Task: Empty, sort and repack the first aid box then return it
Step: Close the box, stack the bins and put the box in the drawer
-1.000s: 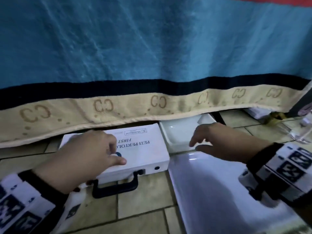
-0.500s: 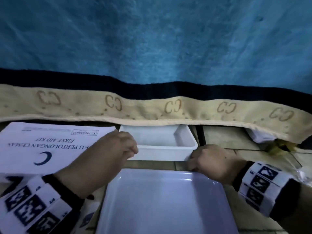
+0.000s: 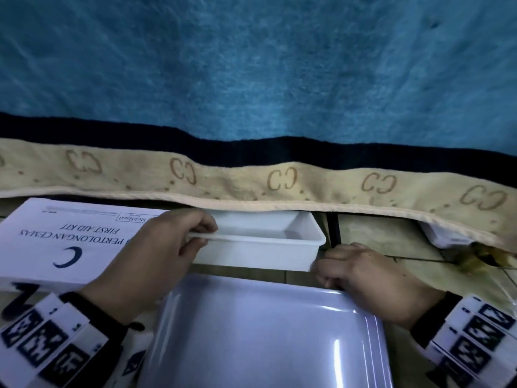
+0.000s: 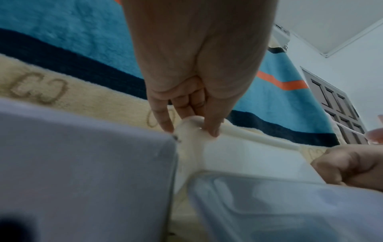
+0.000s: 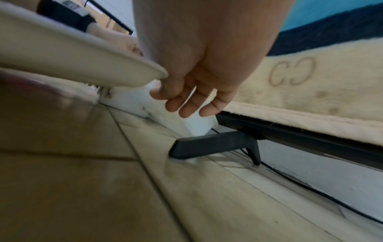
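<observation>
Under blanket edge — left hand point(image 3: 156, 256) pinches bin point(image 3: 260, 247) rim (knuckles up).

White first aid box point(image 3: 56, 242) lies flat, closed, on the floor.

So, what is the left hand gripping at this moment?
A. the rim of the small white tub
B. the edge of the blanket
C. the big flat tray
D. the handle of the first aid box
A: the left hand curls its fingers over the rim of the small white tub, beside the first aid box.
</observation>
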{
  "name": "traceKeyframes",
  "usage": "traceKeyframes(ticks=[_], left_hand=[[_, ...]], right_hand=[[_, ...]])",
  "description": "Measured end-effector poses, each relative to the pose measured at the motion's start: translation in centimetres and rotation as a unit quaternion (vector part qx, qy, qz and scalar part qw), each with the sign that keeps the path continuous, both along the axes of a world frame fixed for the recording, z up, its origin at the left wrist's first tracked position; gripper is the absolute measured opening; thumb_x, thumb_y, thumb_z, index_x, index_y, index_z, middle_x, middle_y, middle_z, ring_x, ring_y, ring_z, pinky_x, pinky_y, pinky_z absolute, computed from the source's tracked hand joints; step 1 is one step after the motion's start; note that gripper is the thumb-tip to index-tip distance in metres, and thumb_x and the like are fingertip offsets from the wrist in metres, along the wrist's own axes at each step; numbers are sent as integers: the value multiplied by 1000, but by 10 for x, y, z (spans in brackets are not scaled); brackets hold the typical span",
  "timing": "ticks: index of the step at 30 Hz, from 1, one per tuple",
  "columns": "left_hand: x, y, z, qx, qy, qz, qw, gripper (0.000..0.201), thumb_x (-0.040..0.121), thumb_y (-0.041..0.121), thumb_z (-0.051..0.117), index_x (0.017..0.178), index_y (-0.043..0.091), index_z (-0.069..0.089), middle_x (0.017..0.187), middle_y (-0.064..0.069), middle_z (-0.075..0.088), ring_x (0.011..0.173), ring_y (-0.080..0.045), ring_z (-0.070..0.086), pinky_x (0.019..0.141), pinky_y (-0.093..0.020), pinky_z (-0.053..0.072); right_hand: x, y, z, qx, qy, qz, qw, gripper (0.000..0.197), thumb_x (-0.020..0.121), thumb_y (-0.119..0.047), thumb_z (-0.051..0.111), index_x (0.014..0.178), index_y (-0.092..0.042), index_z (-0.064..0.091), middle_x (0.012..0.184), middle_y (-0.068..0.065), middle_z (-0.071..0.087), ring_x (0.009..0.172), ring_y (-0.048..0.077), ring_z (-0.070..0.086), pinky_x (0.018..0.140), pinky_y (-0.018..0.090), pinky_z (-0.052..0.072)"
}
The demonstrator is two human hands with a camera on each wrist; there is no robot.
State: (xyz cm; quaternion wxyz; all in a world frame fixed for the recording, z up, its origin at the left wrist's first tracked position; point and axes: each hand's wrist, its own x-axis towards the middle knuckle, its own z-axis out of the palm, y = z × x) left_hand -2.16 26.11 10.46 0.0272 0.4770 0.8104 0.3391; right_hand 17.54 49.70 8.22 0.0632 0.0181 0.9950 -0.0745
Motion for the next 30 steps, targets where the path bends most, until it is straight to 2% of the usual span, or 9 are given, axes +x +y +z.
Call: traceKeyframes(ticks=[3, 7, 13, 15, 18, 24, 26, 28, 30], left_hand=[[-3, 2, 3, -2, -5, -9, 1000, 25, 80, -2, 68, 87, 22, 68, 86, 23, 61, 91, 9, 54, 73, 2, 36], [-7, 6, 4, -21, 4, -28, 999, 27, 80, 0, 68, 87, 26, 69, 87, 22, 63, 91, 1, 56, 73, -5, 41], [-9, 7, 2, -13, 5, -25, 1000, 26, 79, -1, 69, 87, 23, 71, 85, 18, 65, 90, -6, 56, 72, -11, 42], [-8, 8, 3, -14, 2, -26, 1000, 26, 79, -1, 69, 86, 25, 71, 83, 16, 66, 90, -8, 56, 72, -13, 42], [-8, 8, 4, -24, -9, -25, 999, 28, 79, 0, 69, 82, 28, 70, 82, 15, 66, 86, -8, 56, 72, -18, 43], [-1, 4, 3, -11, -23, -32, 999, 30, 77, -3, 70, 79, 26, 69, 82, 17, 63, 87, -1, 57, 70, -6, 40], [3, 3, 2, -11, -23, -33, 999, 29, 77, -3, 70, 81, 25, 70, 81, 17, 62, 86, 0, 57, 70, -4, 38], [6, 2, 1, -9, -25, -33, 999, 28, 77, -3, 69, 83, 24, 71, 79, 17, 62, 86, 2, 56, 70, -2, 38], [7, 1, -1, -15, -17, -35, 999, 28, 76, -4, 70, 81, 24, 72, 77, 17, 62, 84, 5, 56, 70, -2, 37]], right_hand=[[2, 0, 2, -58, 17, -12, 998, 34, 66, -3, 46, 74, -35, 34, 75, -14, 43, 74, 1, 43, 65, 23, 41], [10, -6, -8, -45, -40, 39, 997, 10, 74, -23, 38, 75, -33, 42, 79, -12, 48, 73, 1, 44, 65, 16, 32], [20, 9, -5, -165, 114, -77, 977, 15, 76, -11, 52, 74, -26, 52, 81, -14, 48, 77, 4, 53, 69, 19, 45], [22, 2, -2, -231, 107, -75, 964, 17, 77, -11, 54, 73, -27, 53, 88, -16, 46, 82, 4, 51, 71, 10, 40], [26, -9, 9, -237, 89, -26, 967, 19, 77, -9, 59, 74, -27, 54, 94, -21, 45, 90, 1, 49, 73, 6, 37], [52, -20, 33, -186, 105, 46, 976, 8, 86, -26, 54, 82, -32, 51, 101, -20, 52, 99, 2, 53, 79, 9, 41], [56, -27, 32, -182, 98, 75, 976, 14, 94, -33, 47, 81, -30, 51, 105, -20, 55, 102, -1, 55, 79, 8, 42], [58, -34, 27, -220, 93, 74, 968, 19, 95, -29, 44, 78, -27, 52, 108, -20, 56, 104, -4, 57, 78, 2, 41], [62, -36, 28, -271, 89, 62, 957, 16, 88, -15, 49, 77, -26, 53, 109, -18, 57, 105, -1, 59, 78, 4, 43]])
